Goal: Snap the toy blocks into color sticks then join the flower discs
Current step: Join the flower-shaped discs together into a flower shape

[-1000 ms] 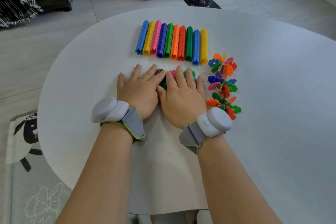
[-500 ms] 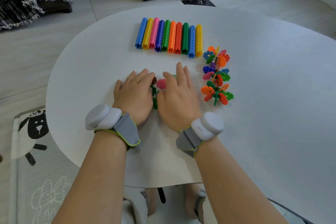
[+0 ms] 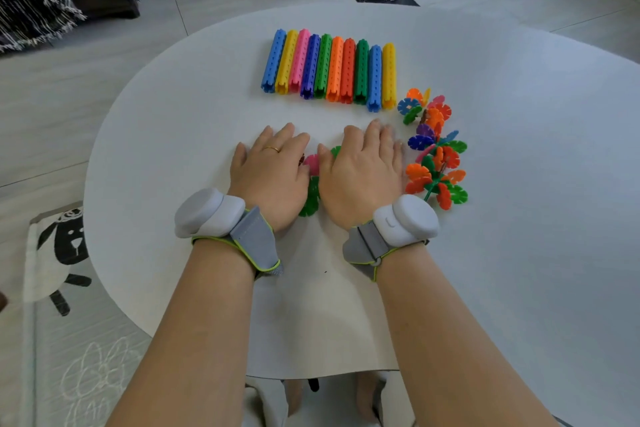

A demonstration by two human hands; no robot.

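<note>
Ten snapped-together plastic block sticks lie side by side in a tidy row of colour sticks (image 3: 329, 69) on the round white table (image 3: 166, 156). From left to right they are blue, yellow, pink, dark blue, green, orange, red, green, blue and yellow.

Just off the row's right end, and running from there toward the person, sits a joined cluster of plastic flower discs (image 3: 434, 152) in orange, blue, green, pink and purple, some standing on edge.

On the person's side of the row, the left hand (image 3: 270, 173) and right hand (image 3: 363, 177) lie palm down on the table with fingers straight, gripping nothing. In the narrow gap between them show a loose pink flower disc (image 3: 312, 163) and a loose green flower disc (image 3: 309, 199), both partly covered by the hands. What else lies under the palms cannot be told. The right hand's outer edge is just beside the joined cluster.

The left hand wears a thin gold ring (image 3: 271, 149). Each wrist carries a grey strap with a white rounded pod: the left wrist pod (image 3: 207, 213) and the right wrist pod (image 3: 407, 220).

Far to the left of the row, off the table, a floor mat with a sheep drawing (image 3: 65, 253) lies on the floor.
</note>
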